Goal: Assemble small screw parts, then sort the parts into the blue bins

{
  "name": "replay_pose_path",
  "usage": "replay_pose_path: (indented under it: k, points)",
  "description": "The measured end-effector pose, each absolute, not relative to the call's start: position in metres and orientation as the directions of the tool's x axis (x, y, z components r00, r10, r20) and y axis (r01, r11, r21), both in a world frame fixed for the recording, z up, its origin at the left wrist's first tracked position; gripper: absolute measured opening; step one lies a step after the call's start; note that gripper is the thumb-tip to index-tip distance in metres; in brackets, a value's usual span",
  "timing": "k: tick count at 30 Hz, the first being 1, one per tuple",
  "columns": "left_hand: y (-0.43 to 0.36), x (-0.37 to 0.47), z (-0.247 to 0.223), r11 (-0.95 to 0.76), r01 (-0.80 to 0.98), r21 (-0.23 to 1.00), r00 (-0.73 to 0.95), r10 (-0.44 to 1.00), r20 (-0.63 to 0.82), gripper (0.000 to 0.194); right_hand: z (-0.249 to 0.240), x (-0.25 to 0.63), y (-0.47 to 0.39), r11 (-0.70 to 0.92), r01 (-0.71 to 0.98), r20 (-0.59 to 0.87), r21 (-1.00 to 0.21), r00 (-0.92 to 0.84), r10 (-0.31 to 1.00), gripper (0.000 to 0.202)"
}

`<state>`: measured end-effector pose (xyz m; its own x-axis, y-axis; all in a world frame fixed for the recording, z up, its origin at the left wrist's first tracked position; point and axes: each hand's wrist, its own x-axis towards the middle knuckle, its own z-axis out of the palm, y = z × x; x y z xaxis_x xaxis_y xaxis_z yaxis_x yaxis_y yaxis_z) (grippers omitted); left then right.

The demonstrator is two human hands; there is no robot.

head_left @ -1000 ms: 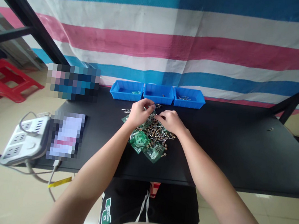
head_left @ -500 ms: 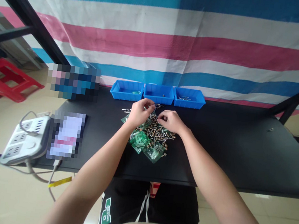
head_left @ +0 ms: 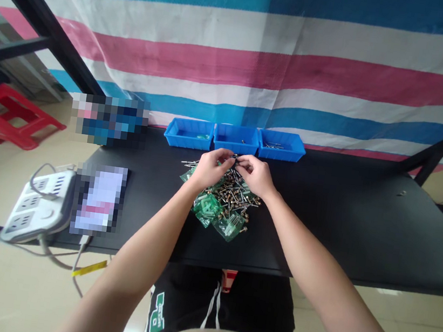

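Note:
My left hand point(head_left: 213, 168) and my right hand point(head_left: 256, 174) meet over the far side of a loose pile of thin metal pins with brass-coloured heads point(head_left: 231, 193). Both hands are closed in a pinch, their fingertips almost touching. Whatever lies between them is too small and dark to name. Small clear bags with green and pale pieces lie in and around the pile: a bright green bag point(head_left: 207, 207) at the near left and a bag of pale sticks point(head_left: 230, 226) at the near edge. Other bags are partly covered by my hands and the pins.
Behind the pile stand three blue bins in a row: left point(head_left: 188, 141), middle point(head_left: 234, 146) and right point(head_left: 282, 153), each with a few small pieces inside. At the left of the black table point(head_left: 340, 220) are a power strip point(head_left: 42, 205) and a blurred-out flat object point(head_left: 99, 199).
My right hand has moved up and inward, bringing its fingertips to those of my left hand. My left hand has shifted slightly right. The pile looks the same.

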<state>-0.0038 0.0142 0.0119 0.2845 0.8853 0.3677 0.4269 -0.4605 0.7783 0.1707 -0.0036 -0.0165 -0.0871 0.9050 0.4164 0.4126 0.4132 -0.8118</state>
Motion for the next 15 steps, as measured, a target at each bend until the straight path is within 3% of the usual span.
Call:
replay_pose_path:
  k: [9, 15]
  points:
    - [0.0095, -0.0023, 0.0158, -0.502, 0.422, 0.755, 0.369, 0.856, 0.363, 0.019, -0.0099, 0.1621, -0.0122, 0.477, 0.479, 0.486, -0.736, -0.115, 0.866, 0.014]
    - [0.0169, -0.0042, 0.0086, -0.409, 0.254, 0.877, 0.337, 0.887, 0.316, 0.022, -0.006, 0.1597, -0.0144, 0.462, 0.428, 0.492, -0.777, -0.043, 0.869, 0.017]
